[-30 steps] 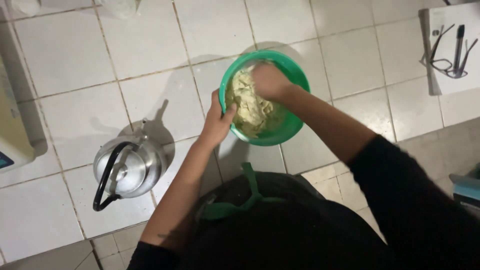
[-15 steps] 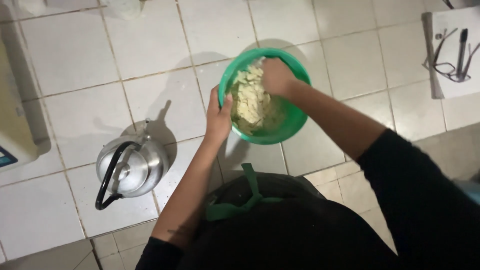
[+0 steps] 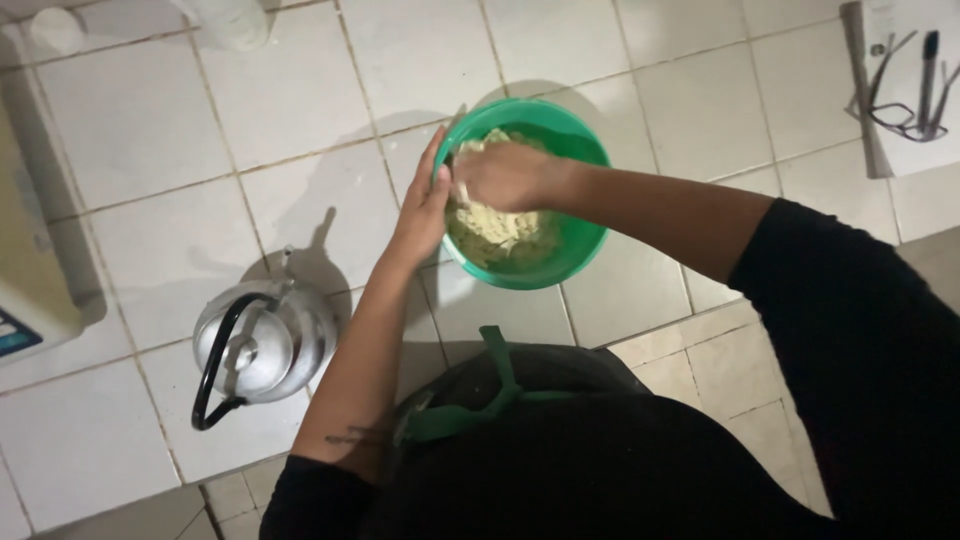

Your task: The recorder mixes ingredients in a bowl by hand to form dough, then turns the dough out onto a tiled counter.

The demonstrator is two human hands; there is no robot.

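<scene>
A green plastic bowl (image 3: 575,255) stands on a white tiled counter (image 3: 170,130) and holds pale crumbly dough (image 3: 495,235). My right hand (image 3: 505,175) is down inside the bowl, fingers curled into the dough at its far left side. My left hand (image 3: 428,205) lies flat against the bowl's left outer rim, steadying it. Both forearms reach in from the bottom and right of the view, with black sleeves pushed up.
A shiny metal kettle (image 3: 262,345) with a black handle sits left of my left arm. A plastic bottle base (image 3: 230,20) is at the top. Glasses and a pen (image 3: 915,90) lie on paper at top right. A yellowish box (image 3: 30,260) stands at the left edge.
My right hand has shifted from the bowl's upper right to its left side, turning the dough. My left hand slid a little higher along the rim.
</scene>
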